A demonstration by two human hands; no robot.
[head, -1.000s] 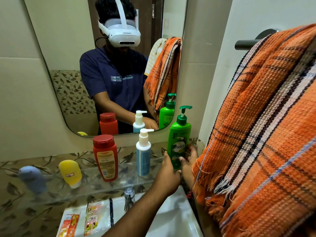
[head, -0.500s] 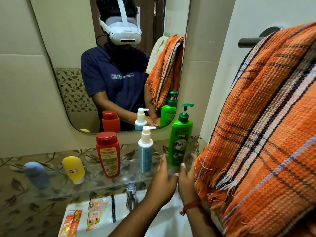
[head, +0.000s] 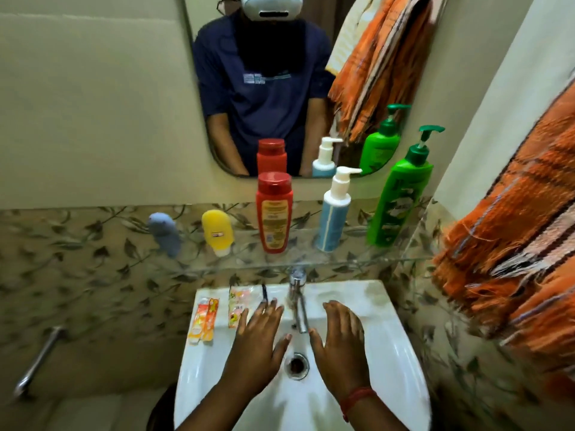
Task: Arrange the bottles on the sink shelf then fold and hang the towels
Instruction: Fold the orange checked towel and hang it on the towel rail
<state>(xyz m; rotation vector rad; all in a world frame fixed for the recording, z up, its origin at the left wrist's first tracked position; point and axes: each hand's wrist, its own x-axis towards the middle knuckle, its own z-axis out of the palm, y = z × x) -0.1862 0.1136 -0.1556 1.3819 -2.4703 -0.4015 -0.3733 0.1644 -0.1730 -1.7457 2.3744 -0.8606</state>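
Both hands, left (head: 259, 340) and right (head: 339, 340), are held flat and empty over the sink (head: 401, 353). 5 bottles are lined on the glass shelf (head: 404, 259); label writing is blurred. An orange plaid towel (head: 513, 259) is hung rightward.

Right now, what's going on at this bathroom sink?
A person stands at the sink, with the left hand and the right hand spread open above the basin, holding nothing. Five bottles stand in a row on the glass shelf, from the blue-grey one to the green pump bottle. An orange checked towel hangs on the right, untouched.
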